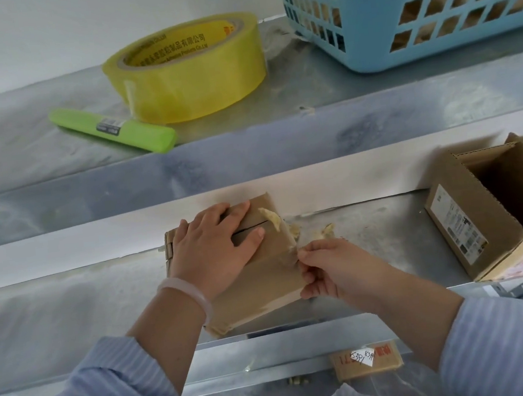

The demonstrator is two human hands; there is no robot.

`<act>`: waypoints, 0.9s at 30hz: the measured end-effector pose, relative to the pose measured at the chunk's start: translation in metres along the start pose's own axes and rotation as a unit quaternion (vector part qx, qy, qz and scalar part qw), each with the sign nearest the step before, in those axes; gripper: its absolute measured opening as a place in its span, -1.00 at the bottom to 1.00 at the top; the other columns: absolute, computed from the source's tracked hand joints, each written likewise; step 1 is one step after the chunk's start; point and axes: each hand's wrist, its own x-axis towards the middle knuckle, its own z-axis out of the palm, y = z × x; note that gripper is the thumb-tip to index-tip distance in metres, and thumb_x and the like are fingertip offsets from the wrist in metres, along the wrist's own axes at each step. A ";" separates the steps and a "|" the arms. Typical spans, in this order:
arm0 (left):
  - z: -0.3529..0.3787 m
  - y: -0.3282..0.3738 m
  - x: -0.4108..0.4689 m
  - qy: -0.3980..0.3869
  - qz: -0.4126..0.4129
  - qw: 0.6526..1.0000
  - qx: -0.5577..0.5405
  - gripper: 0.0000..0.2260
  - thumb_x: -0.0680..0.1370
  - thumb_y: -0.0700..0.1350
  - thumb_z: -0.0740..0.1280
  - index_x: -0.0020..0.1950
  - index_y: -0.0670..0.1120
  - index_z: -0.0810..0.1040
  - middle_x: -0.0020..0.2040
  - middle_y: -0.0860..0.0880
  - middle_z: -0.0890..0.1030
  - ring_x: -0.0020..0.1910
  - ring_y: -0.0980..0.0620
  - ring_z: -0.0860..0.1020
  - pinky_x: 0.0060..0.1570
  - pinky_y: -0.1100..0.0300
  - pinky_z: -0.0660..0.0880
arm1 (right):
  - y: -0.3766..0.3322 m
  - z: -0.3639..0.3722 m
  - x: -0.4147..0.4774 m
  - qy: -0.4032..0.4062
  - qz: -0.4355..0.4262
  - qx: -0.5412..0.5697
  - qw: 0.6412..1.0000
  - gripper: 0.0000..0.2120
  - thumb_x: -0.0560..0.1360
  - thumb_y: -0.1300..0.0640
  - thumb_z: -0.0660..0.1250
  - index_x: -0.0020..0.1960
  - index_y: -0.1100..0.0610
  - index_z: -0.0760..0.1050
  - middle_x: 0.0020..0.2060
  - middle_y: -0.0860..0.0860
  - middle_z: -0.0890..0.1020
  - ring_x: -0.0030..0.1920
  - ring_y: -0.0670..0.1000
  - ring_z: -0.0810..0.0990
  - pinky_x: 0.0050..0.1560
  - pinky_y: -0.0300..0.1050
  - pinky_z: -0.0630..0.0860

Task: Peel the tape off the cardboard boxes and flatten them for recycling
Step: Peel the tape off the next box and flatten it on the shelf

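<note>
Upper shelf [42, 161]: a metal board; a green plastic stick-shaped tool [113, 129] lay on it at the left, touching the roll of yellow packing tape [187, 74] just to its right.
Left hand [216, 243]: it lay flat on the top of the small cardboard box [262, 290], palm down and fingers straight, pressing it. A pale bracelet [186, 296] was on the wrist.
Small cardboard box: it lay on the lower metal shelf [384, 227], near the front edge, between the two hands. Its long axis ran from near to far, with the far end turned a little to the left. The seam of the flaps crossed the top under the left fingers.
Clear tape [278, 258]: a shiny band across the box, from side to side.
Right hand [334, 267]: the thumb and forefinger pinched the end of the clear tape at the right edge of the box; the other fingers were curled.
Tape scraps [324, 231]: yellowish crumpled pieces lay on the shelf just beyond the right hand.
Blue plastic basket [411, 14]: it stood on the upper shelf, at the far right.
Open cardboard box [478, 209]: it stood on the lower shelf, well apart from the small one, with its opening upward.
</note>
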 end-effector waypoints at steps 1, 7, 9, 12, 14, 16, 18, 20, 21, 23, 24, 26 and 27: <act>0.000 0.000 0.000 0.001 0.001 1.000 0.000 -0.37 0.45 0.47 -0.18 0.48 0.31 0.15 0.47 0.16 0.27 0.46 0.05 0.22 0.46 -0.09 0.06 | 0.000 -0.002 -0.001 -0.020 0.017 0.053 0.998 -0.74 0.62 0.29 0.17 -0.21 0.24 0.51 -0.41 0.08 0.48 -0.43 -0.02 0.47 -0.34 -0.09 0.57; 0.000 -0.004 0.007 -0.013 -0.005 1.000 0.004 -0.39 0.48 0.44 -0.15 0.49 0.30 0.14 0.48 0.15 0.26 0.46 0.04 0.21 0.46 -0.12 0.10 | 0.002 -0.024 -0.006 -0.028 0.062 0.076 0.995 -0.85 0.55 0.20 0.34 -0.07 0.31 0.57 -0.22 0.18 0.59 -0.22 0.08 0.61 -0.14 0.17 0.63; 0.001 -0.003 0.007 -0.014 -0.005 1.000 0.007 -0.39 0.48 0.44 -0.15 0.49 0.30 0.13 0.48 0.15 0.26 0.46 0.03 0.21 0.46 -0.12 0.11 | 0.006 -0.023 -0.005 -0.014 0.062 0.043 0.997 -0.73 0.49 0.12 0.43 0.02 0.34 0.58 -0.17 0.16 0.62 -0.15 0.07 0.64 -0.12 0.16 0.64; 0.001 -0.002 0.006 -0.012 -0.003 1.000 0.010 -0.39 0.47 0.44 -0.16 0.49 0.30 0.13 0.48 0.15 0.26 0.46 0.03 0.21 0.46 -0.11 0.11 | 0.009 -0.007 -0.002 0.007 0.039 0.055 0.998 -0.69 0.47 0.12 0.46 0.07 0.34 0.59 -0.17 0.13 0.63 -0.14 0.03 0.65 -0.16 0.07 0.65; 0.000 -0.001 0.006 -0.010 -0.001 1.000 0.012 -0.39 0.47 0.44 -0.16 0.49 0.30 0.14 0.47 0.14 0.26 0.45 0.03 0.22 0.45 -0.10 0.10 | 0.011 0.002 0.001 0.037 0.015 0.067 0.997 -0.74 0.48 0.18 0.44 0.06 0.35 0.58 -0.18 0.16 0.62 -0.20 0.02 0.63 -0.22 -0.02 0.65; 0.000 -0.001 0.005 -0.009 -0.001 1.000 0.013 -0.39 0.47 0.44 -0.15 0.48 0.30 0.14 0.47 0.15 0.27 0.45 0.03 0.23 0.45 -0.09 0.11 | 0.011 0.006 0.004 0.059 0.002 0.064 0.996 -0.82 0.50 0.24 0.41 0.03 0.35 0.56 -0.19 0.19 0.61 -0.26 0.02 0.62 -0.27 -0.09 0.63; 0.000 -0.002 0.005 -0.010 -0.001 1.000 0.013 -0.40 0.47 0.43 -0.15 0.48 0.30 0.15 0.47 0.15 0.27 0.44 0.03 0.23 0.45 -0.08 0.12 | 0.010 0.005 0.003 0.045 -0.003 0.078 0.996 -0.90 0.52 0.27 0.38 -0.03 0.32 0.56 -0.24 0.17 0.61 -0.30 0.02 0.61 -0.28 -0.11 0.62; 0.000 -0.002 0.006 -0.010 -0.001 1.000 0.012 -0.39 0.47 0.44 -0.15 0.48 0.30 0.16 0.46 0.16 0.27 0.44 0.04 0.24 0.44 -0.08 0.13 | 0.008 0.000 0.002 0.023 -0.007 0.098 0.995 -0.92 0.54 0.29 0.34 -0.09 0.31 0.57 -0.28 0.16 0.62 -0.31 0.04 0.62 -0.29 -0.11 0.62; 0.000 -0.002 0.006 -0.009 0.000 1.000 0.011 -0.39 0.47 0.44 -0.15 0.48 0.30 0.16 0.46 0.17 0.27 0.44 0.04 0.24 0.44 -0.08 0.14 | 0.007 -0.003 0.001 0.015 -0.010 0.108 0.994 -0.89 0.54 0.30 0.32 -0.13 0.30 0.57 -0.30 0.16 0.62 -0.32 0.05 0.62 -0.29 -0.11 0.62; 0.000 -0.002 0.005 -0.005 0.002 1.000 0.011 -0.38 0.47 0.45 -0.15 0.48 0.30 0.16 0.46 0.17 0.28 0.43 0.05 0.25 0.43 -0.09 0.15 | 0.003 -0.007 -0.001 0.001 -0.016 0.129 0.992 -0.83 0.55 0.31 0.28 -0.20 0.29 0.57 -0.33 0.16 0.61 -0.35 0.06 0.61 -0.31 -0.11 0.62; 0.000 -0.002 0.004 -0.004 0.002 1.000 0.012 -0.38 0.46 0.45 -0.16 0.48 0.30 0.16 0.46 0.17 0.28 0.43 0.05 0.25 0.43 -0.10 0.15 | 0.001 -0.009 -0.001 -0.005 -0.020 0.138 0.990 -0.78 0.55 0.31 0.27 -0.24 0.27 0.58 -0.34 0.15 0.61 -0.36 0.05 0.60 -0.32 -0.11 0.62; 0.000 -0.002 0.004 -0.002 0.003 1.000 0.012 -0.37 0.45 0.46 -0.18 0.48 0.31 0.16 0.46 0.18 0.28 0.44 0.05 0.24 0.44 -0.10 0.15 | -0.003 -0.013 0.000 -0.011 -0.033 0.157 0.987 -0.70 0.56 0.31 0.25 -0.32 0.24 0.60 -0.36 0.15 0.60 -0.36 0.05 0.59 -0.31 -0.11 0.59; 0.000 -0.002 0.004 -0.002 0.003 1.000 0.013 -0.36 0.44 0.47 -0.19 0.48 0.31 0.15 0.46 0.18 0.27 0.44 0.06 0.24 0.44 -0.10 0.15 | -0.005 -0.014 0.001 -0.011 -0.042 0.159 0.986 -0.68 0.56 0.32 0.25 -0.33 0.23 0.60 -0.36 0.15 0.60 -0.36 0.05 0.59 -0.30 -0.11 0.58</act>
